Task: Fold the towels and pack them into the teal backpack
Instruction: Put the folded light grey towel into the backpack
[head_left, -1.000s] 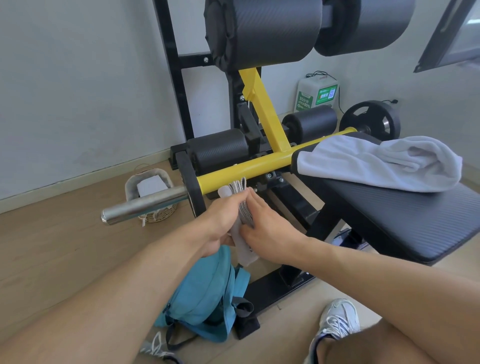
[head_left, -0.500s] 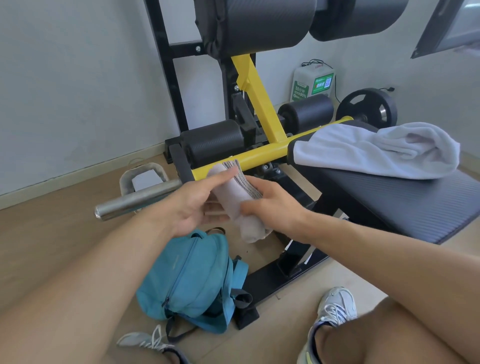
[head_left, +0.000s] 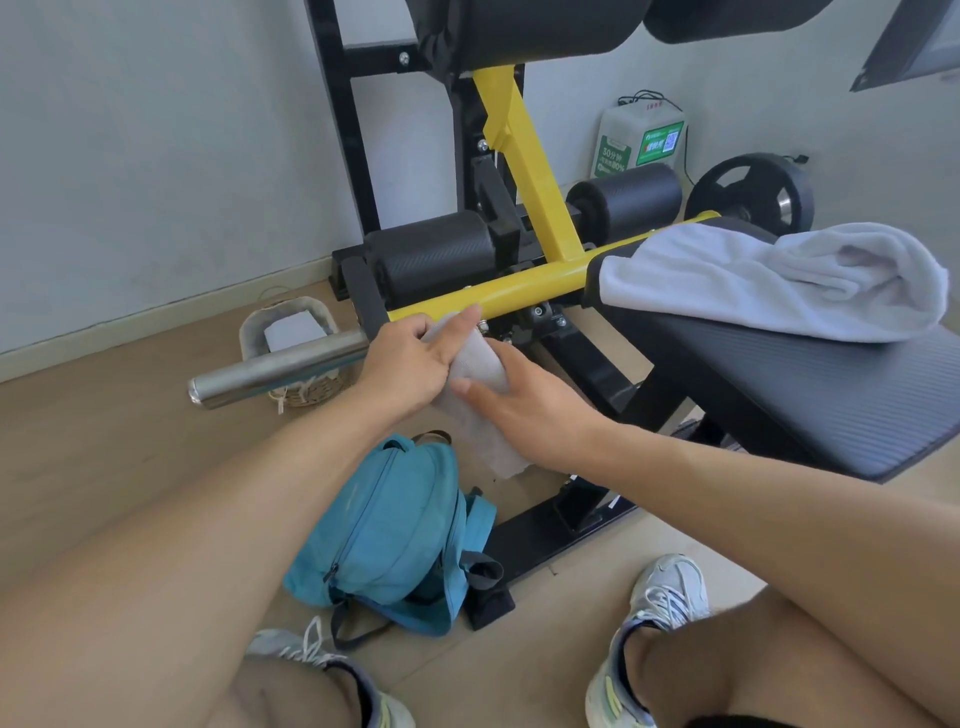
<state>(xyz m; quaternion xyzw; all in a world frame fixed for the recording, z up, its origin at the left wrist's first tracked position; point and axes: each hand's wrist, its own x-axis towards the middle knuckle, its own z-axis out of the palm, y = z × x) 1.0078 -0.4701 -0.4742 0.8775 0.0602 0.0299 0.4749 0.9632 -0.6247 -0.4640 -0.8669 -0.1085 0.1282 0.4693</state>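
Our fingers (head_left: 457, 332) were curled around the small grey towel (head_left: 480, 387), the left hand (head_left: 410, 358) pinching its upper end and the right hand (head_left: 524, 402) wrapped round its middle from the far side, so that we held it as a narrow folded bundle in the air just above the teal backpack (head_left: 384, 535). We judged this towel folded or very nearly so, but not yet packed: the backpack lay on the floor below our hands, and we could not tell from this angle whether its zip stood open. Well to the right of the backpack, the large white towel (head_left: 779, 283) lay in a loose heap on the padded worktop (head_left: 810, 384), unfolded, so by our reckoning well over half the job was left. Compared with half a second before, the striped end of the small towel no longer stuck up between our hands; the left hand had closed over the top where earlier its fingers were stretched flat along the cloth, and the bundle hung more slanted. The backpack and the white towel had not shifted.
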